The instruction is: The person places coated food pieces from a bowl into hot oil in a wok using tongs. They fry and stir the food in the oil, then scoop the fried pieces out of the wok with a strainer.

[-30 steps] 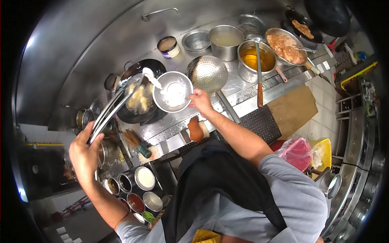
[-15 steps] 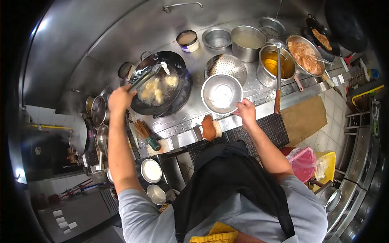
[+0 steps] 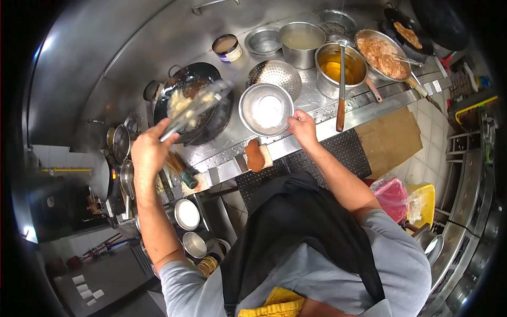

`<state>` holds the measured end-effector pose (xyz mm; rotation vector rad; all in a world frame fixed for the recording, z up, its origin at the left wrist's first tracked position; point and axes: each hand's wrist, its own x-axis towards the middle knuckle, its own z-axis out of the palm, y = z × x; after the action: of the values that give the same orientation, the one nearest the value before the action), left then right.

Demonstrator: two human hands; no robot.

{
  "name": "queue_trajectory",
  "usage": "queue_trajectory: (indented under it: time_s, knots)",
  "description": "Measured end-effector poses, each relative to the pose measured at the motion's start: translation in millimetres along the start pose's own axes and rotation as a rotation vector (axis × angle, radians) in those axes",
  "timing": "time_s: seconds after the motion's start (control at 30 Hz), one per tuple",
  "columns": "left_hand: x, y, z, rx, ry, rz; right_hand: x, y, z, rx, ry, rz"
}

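My left hand [image 3: 150,150] is closed around the handle end of metal tongs [image 3: 198,110], smeared by motion. The tongs reach over a black wok [image 3: 224,117], their far end near its right rim. Pale yellow battered pieces [image 3: 178,103] lie in the wok; the tongs partly hide them, and I cannot tell whether the tips grip one. With my right hand [image 3: 302,129] I pinch the rim of a shiny metal bowl [image 3: 249,117], tilted towards me. The bowl overlaps a perforated strainer [image 3: 288,79] behind it.
Along the back stand a labelled tin [image 3: 227,48], a steel basin [image 3: 262,42] and a pot of cloudy liquid [image 3: 302,38]. To the right are a pot of yellow oil [image 3: 338,70], a long-handled ladle [image 3: 341,98] and a pan of coated meat [image 3: 383,58]. A bamboo brush [image 3: 185,174] lies front left.
My left hand has come lower and the tongs have swung to the right across the wok. My right hand still holds the bowl. The whole view has shifted slightly.
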<state>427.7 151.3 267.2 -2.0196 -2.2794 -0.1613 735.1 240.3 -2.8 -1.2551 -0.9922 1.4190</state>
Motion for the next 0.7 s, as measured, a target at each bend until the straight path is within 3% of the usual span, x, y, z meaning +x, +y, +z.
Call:
queue_trajectory:
  time_s: [0.1, 0.23, 0.43, 0.7]
  knots:
    - [-13.9, 35.8, 2.3, 0.148, -0.061, 0.217, 2.5, -1.0, -4.2, -0.174, -0.014, -0.133]
    - [-11.8, 66.0, 12.9, 0.246, -0.105, 0.283, -3.6, -12.8, -4.8, -0.36, -0.031, -0.368]
    - [-17.4, 66.5, 3.4, 0.25, -0.101, 0.339, 3.7, -0.4, -3.8, -0.263, -0.047, -0.219]
    - [-36.3, 32.8, -42.4, 0.208, 0.009, 0.202, 7.6, -4.7, 21.0, -0.06, -0.133, -0.026]
